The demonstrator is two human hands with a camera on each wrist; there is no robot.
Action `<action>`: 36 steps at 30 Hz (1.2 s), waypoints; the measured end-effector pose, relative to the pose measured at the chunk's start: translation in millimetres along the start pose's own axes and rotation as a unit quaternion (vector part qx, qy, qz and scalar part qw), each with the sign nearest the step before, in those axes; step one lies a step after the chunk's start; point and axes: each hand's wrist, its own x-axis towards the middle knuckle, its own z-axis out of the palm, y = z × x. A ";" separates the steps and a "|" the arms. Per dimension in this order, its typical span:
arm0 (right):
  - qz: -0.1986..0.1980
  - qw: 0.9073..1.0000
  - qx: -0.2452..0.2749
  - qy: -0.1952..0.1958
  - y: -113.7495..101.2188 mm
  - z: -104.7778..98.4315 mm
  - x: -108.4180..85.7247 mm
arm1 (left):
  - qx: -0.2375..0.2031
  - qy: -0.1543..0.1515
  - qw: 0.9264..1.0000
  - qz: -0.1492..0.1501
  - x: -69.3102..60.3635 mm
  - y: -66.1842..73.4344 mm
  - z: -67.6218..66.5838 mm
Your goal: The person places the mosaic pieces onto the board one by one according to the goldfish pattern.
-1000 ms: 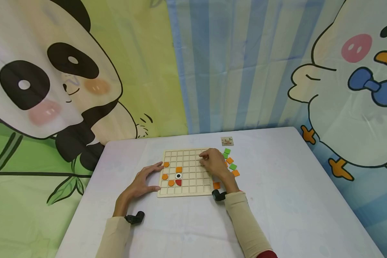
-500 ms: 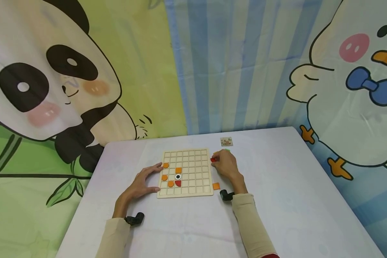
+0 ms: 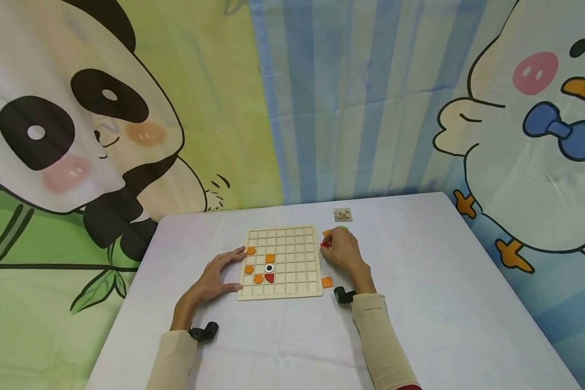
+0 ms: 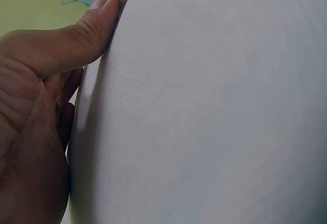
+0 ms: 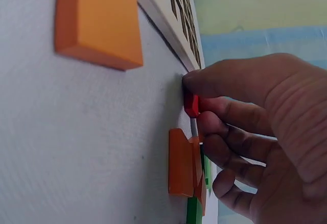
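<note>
A pale wooden grid board (image 3: 297, 262) lies on the table. Along its left edge rests my left hand (image 3: 212, 277), thumb and fingers spread apart and touching the rim; the thumb (image 4: 66, 45) meets the board's corner in the left wrist view. Just off the board's right edge, my right hand (image 3: 343, 249) pinches a small red piece (image 5: 191, 104) between thumb and index finger, at the table surface. Orange discs (image 3: 249, 269), an orange square (image 3: 270, 258), a black-and-white eye piece (image 3: 270, 268) and a red quarter-round piece (image 3: 270, 278) sit in cells on the board's left half.
An orange square tile (image 3: 327, 282) lies by the board's lower right. Several orange (image 5: 180, 163) and green tiles (image 5: 194, 211) lie around the right hand, partly hidden by it in the head view. A small patterned card (image 3: 343, 215) lies near the table's far edge.
My right hand has moved right, from above the board's upper right to the loose pieces beside it, where it now pinches a red piece. The left hand stays in place.
</note>
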 end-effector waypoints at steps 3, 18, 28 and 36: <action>-0.007 1.000 -0.009 0.008 0.0 -0.2 -2.7 | -0.001 -0.003 1.000 -0.003 -0.5 -1.5 0.9; -0.027 0.999 -0.020 0.017 0.1 -2.2 -2.7 | -0.007 0.001 1.000 -0.004 0.0 3.1 -0.7; -0.065 0.995 0.076 -0.027 -11.9 5.1 9.5 | -0.003 -0.002 1.000 -0.003 -0.6 5.6 -1.6; -0.088 0.990 0.082 -0.081 -38.7 20.1 23.2 | -0.005 -0.001 1.000 -0.009 -0.5 4.5 -0.6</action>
